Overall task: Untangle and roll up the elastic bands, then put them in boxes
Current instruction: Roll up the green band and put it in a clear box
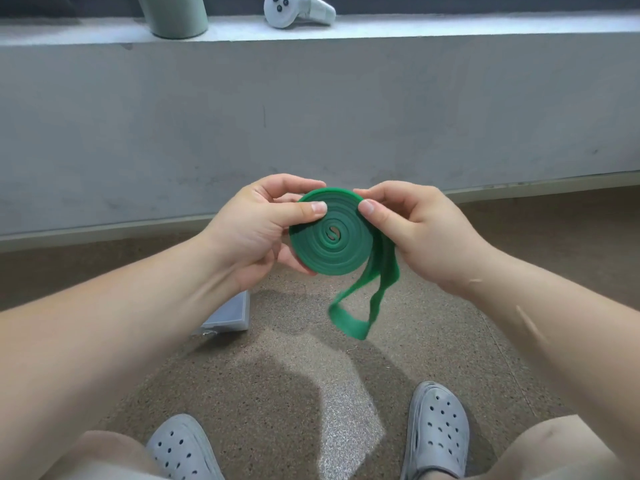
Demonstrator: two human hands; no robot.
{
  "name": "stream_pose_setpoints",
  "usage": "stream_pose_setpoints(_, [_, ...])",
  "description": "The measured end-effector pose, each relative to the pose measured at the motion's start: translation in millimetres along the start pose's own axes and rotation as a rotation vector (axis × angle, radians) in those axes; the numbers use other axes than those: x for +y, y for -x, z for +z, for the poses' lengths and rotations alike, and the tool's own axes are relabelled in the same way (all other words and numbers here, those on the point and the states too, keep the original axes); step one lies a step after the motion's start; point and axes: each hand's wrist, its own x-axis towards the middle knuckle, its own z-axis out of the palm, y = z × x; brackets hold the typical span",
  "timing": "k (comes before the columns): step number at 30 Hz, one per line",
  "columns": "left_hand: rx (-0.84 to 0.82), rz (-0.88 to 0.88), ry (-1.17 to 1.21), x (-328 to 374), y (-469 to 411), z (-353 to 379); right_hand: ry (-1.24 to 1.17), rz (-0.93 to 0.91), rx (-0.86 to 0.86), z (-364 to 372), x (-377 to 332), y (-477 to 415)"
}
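A clear plastic box (231, 315) sits on the speckled floor (294, 375), partly under the left forearm. Held in mid-air, a green elastic band (329, 237) is wound into a flat coil, the left hand (254, 233) pinching it with the thumb on its face. The right hand (426, 233) pinches the coil's right rim, and a loose tail dangles below.

A pale green cylindrical container (176, 15) and a white handheld controller with dark buttons (294, 10) sit apart on a grey concrete ledge (450, 26). Two grey perforated clogs (183, 448) rest on the speckled brown floor (294, 358).
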Motion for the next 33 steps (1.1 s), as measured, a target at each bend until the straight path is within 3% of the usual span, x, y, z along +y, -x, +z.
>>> stream_pose_setpoints(12, [-0.005,0.025,0.105,6,4,8,-0.327,-0.076,0.093,-1,-6,4])
stream_pose_setpoints(19, [-0.088,-0.041,0.086,11,5,5,-0.308,-0.060,0.122,-1,-3,5])
stream_pose_setpoints(33, [0.015,0.049,0.189,9,0,6,-0.416,-0.002,0.076,2,-13,6])
